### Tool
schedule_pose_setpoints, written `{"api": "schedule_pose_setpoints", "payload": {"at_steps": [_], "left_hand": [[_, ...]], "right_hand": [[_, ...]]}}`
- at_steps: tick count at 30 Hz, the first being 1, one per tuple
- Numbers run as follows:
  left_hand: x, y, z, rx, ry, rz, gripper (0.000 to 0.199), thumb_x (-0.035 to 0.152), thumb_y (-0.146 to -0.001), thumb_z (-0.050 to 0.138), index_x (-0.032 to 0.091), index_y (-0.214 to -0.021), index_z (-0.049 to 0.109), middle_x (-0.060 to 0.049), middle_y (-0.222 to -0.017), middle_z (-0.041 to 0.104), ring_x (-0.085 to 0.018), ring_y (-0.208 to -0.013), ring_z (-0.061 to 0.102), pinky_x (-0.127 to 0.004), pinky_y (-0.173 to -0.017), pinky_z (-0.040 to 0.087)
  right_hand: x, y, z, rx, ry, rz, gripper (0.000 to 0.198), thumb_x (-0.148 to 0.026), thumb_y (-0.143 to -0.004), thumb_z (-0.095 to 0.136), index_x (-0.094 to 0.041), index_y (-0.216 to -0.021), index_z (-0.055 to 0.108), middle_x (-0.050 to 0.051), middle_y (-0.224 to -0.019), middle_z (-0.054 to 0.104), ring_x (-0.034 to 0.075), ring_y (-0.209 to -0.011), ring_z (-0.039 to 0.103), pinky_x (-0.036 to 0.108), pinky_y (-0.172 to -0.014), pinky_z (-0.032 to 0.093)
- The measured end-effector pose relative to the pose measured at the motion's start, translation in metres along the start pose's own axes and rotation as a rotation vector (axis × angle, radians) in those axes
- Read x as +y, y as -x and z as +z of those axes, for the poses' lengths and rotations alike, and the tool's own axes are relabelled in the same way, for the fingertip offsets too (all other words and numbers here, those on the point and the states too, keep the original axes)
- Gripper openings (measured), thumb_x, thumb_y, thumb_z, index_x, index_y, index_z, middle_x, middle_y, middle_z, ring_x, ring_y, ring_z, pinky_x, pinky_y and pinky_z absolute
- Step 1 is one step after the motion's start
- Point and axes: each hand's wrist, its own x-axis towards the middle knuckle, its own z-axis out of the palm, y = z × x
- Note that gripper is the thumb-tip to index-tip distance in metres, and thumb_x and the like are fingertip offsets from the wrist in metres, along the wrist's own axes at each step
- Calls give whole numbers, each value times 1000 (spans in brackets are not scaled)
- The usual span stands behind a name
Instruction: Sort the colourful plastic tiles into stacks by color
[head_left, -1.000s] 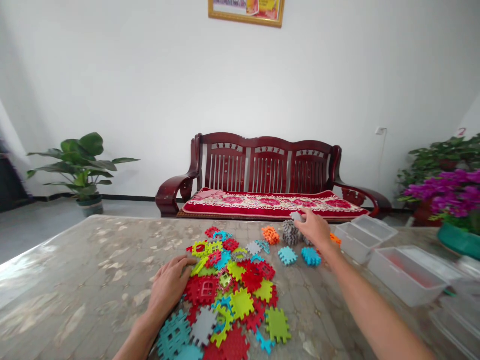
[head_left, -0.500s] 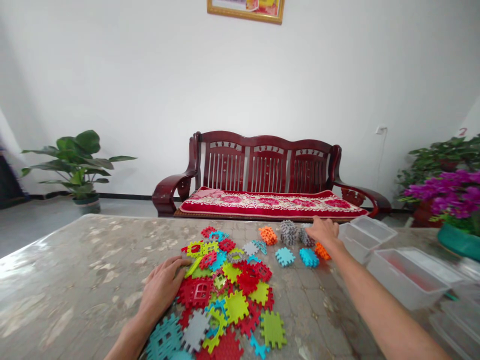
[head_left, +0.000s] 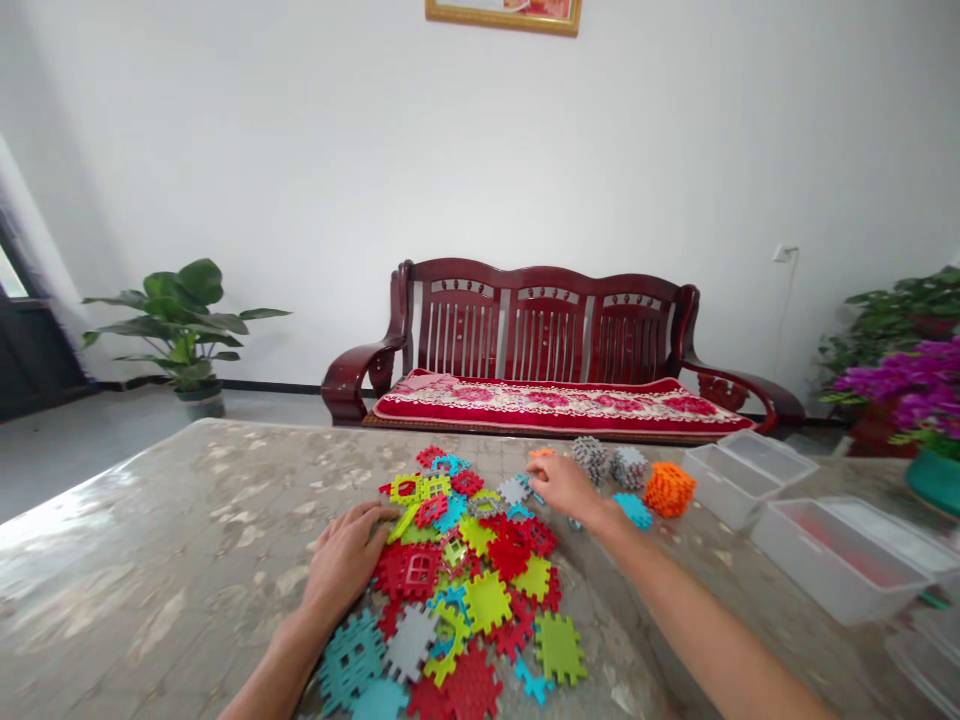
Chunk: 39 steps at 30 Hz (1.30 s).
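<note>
A pile of interlocking plastic tiles [head_left: 486, 600] in red, lime, blue and grey covers the table's middle. My left hand [head_left: 351, 545] lies along the pile's left side, fingers loosely stretched, fingertips by a lime tile [head_left: 405, 522]. Reaching over the pile's far right edge, my right hand [head_left: 561, 484] has its fingers closed together at a blue lattice tile [head_left: 534, 488], beside a light grey tile [head_left: 514, 490]. Stacks of grey tiles [head_left: 590, 458], orange tiles [head_left: 670, 489] and blue tiles [head_left: 634, 510] stand right of that hand. It partly hides another orange stack [head_left: 541, 453].
Clear plastic boxes [head_left: 840, 565] with lids stand at the table's right, one holding something reddish. A purple flower pot [head_left: 934, 485] is at the far right. A wooden bench [head_left: 540, 320] with a red cover stands behind the table [head_left: 187, 540].
My right hand has moved left from the tile stacks to the pile's far right edge. The orange stack near the boxes now shows fully. My left hand has stayed beside the pile.
</note>
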Motion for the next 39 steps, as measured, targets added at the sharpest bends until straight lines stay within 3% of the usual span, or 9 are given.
{"api": "schedule_pose_setpoints", "payload": {"at_steps": [5,13,20,25,34,39], "left_hand": [[4,2,-4,4,10,-18,35,27,-89,44,33,-106,73,1,-127,68,-21,-121,59,-38,-108,39],[5,3,-3,-5,17,-24,35,26,-89,43,33,-108,72,0,-129,66,-23,-123,57,-41,-108,38],[6,3,-3,-7,20,-41,34,27,-90,44,33,-108,73,0,-130,66,-22,-122,57,-40,-108,37],[7,3,-4,-4,23,-46,34,26,-88,46,32,-108,73,-1,-130,66,-22,-122,57,-40,-108,36],[9,4,-4,5,27,-47,35,26,-89,45,33,-109,73,0,-129,66,-22,-122,57,-39,-108,37],[8,4,-4,5,26,-48,34,26,-89,45,32,-108,73,-1,-129,66,-23,-121,57,-41,-108,37]], "right_hand": [[-31,-18,25,-102,97,-33,36,-20,-78,63,-23,-113,71,8,-119,71,26,-115,62,33,-95,45],[-32,-28,35,-132,87,-121,51,-19,-79,62,-22,-131,60,8,-136,61,23,-127,54,32,-107,39],[-36,-24,37,-112,106,-97,50,-15,-78,60,-22,-127,61,9,-132,62,23,-122,57,31,-102,42],[-40,-21,38,-86,149,4,43,-18,-78,59,-14,-120,63,17,-125,64,29,-117,59,36,-97,44],[-45,-20,28,-130,197,128,48,-11,-69,61,-16,-116,66,16,-114,71,30,-107,66,34,-85,50],[-48,-23,31,-126,179,138,43,-19,-72,61,-15,-115,67,18,-113,71,33,-107,66,38,-84,51]]}}
